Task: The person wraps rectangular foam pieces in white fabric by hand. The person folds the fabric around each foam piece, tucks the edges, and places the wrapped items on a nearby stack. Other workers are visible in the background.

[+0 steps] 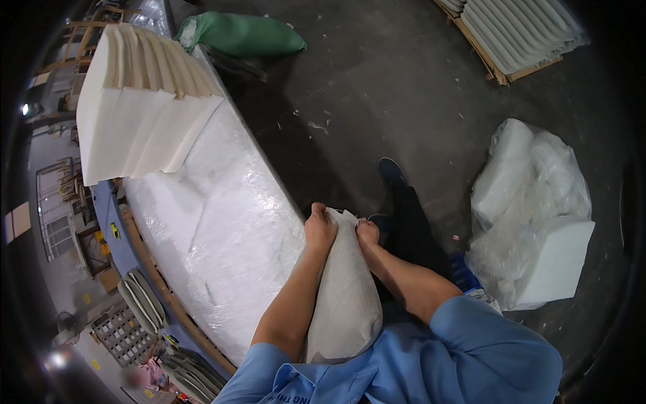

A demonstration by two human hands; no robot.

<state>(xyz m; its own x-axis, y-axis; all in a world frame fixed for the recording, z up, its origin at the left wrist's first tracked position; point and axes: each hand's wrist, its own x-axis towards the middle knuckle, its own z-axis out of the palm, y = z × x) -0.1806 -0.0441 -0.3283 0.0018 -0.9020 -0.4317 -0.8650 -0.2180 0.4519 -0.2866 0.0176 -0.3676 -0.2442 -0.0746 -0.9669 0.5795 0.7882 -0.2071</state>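
A light grey, filled fabric cushion (345, 296) stretches from my chest out to my hands, its wide rounded end against my blue shirt. My left hand (319, 227) is closed on the left corner of its narrow far end. On the opposite corner, my right hand (367, 231) is closed too, with the fingers curled into the cloth. Between the two fists the cloth edge shows a whitish fold; whether it is an opening I cannot tell. Close by my left forearm lies the plastic-covered table (222, 256).
Thick white foam slabs (134, 101) lean together on the table's far end. Beyond them is a green sack (245, 35). A clear plastic bag with white foam blocks (531, 202) sits on the floor at right. Stacked grey pads (521, 30) rest on a pallet at the far right.
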